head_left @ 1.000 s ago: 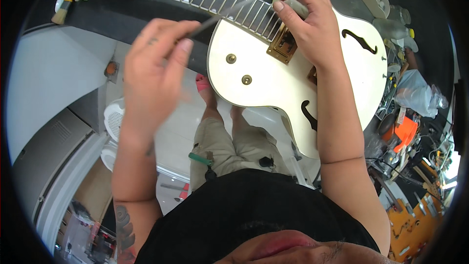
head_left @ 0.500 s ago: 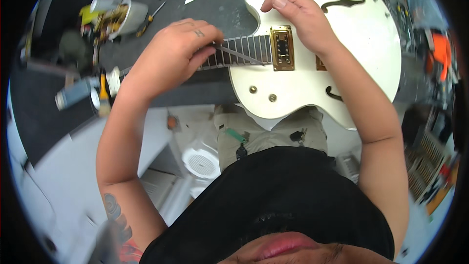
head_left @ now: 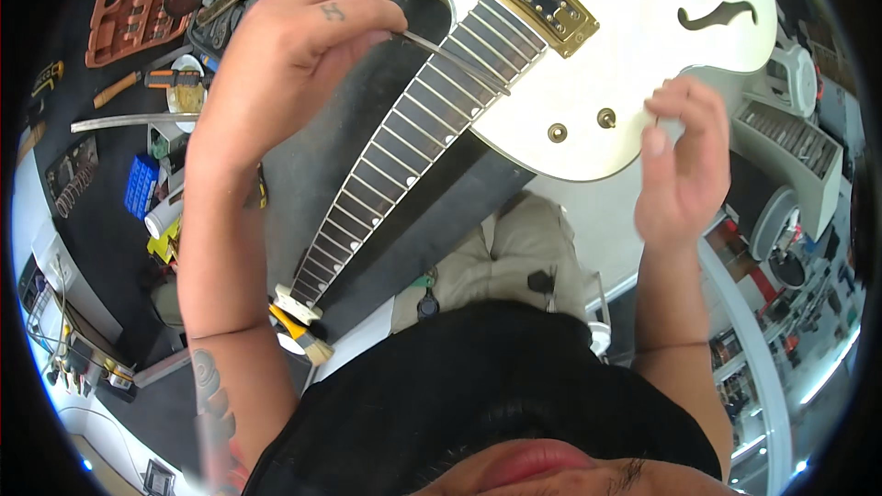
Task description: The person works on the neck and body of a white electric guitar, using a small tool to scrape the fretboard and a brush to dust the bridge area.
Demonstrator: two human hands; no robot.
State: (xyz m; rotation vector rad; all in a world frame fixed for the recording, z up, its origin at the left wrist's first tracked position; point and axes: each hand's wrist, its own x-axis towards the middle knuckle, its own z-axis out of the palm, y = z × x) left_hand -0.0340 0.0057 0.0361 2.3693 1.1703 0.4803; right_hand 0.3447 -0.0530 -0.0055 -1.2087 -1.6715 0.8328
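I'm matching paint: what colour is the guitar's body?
The body is creamy white, clearest in the head view.

One guitar (head_left: 643, 37), two pickups (head_left: 544, 5) and one held tool (head_left: 457, 60) show.

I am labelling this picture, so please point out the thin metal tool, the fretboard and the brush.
Thin metal tool (head_left: 457, 62), head view: its shaft.
Fretboard (head_left: 421, 143), head view: middle of its length.
Brush (head_left: 294, 325), head view: yellow handle.
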